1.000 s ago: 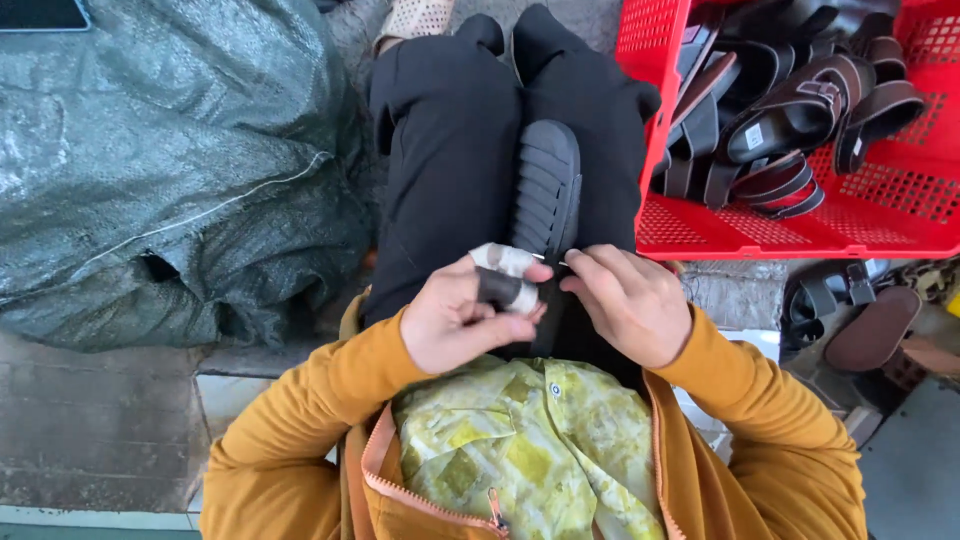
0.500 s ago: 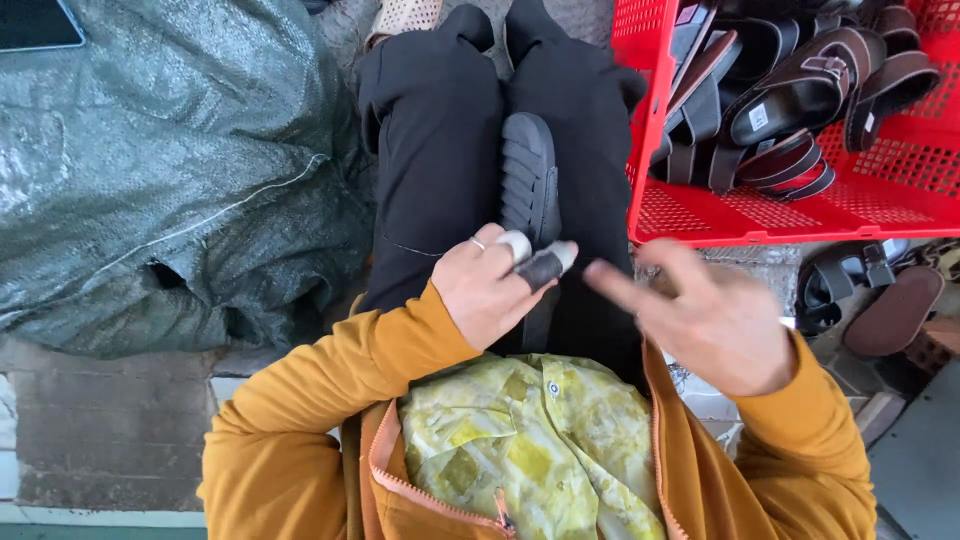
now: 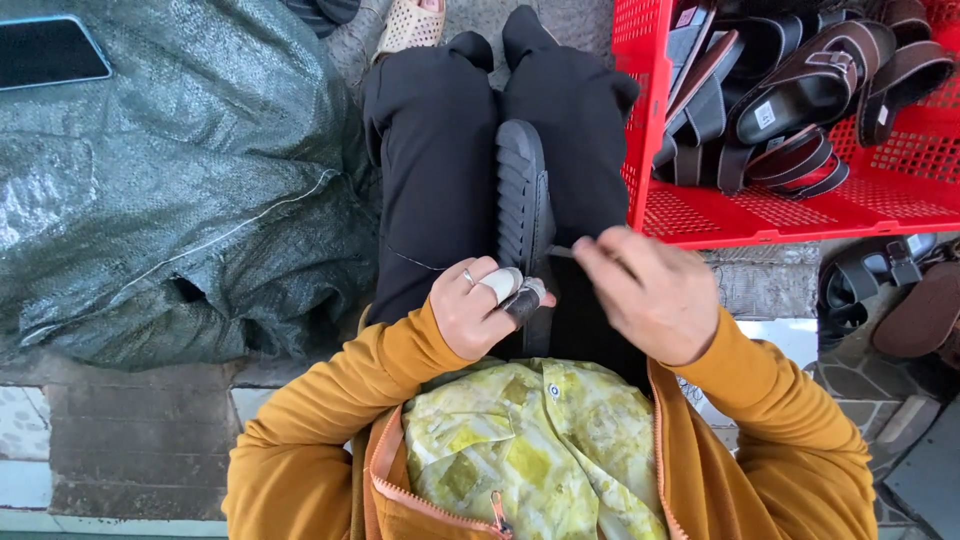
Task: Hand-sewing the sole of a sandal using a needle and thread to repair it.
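Lap holds black sandal (image 3: 522, 200); left hand (image 3: 478, 312) fingers grip its heel, right hand (image 3: 648, 293) fingers pinch needle.

The right hand (image 3: 648, 295), which half a second ago was lifted away to the side with fingers spread, is back at the black sandal (image 3: 525, 215) on the lap, fingers pinched near the left hand (image 3: 478, 312). The left hand now sits slightly lower, beside the sole.
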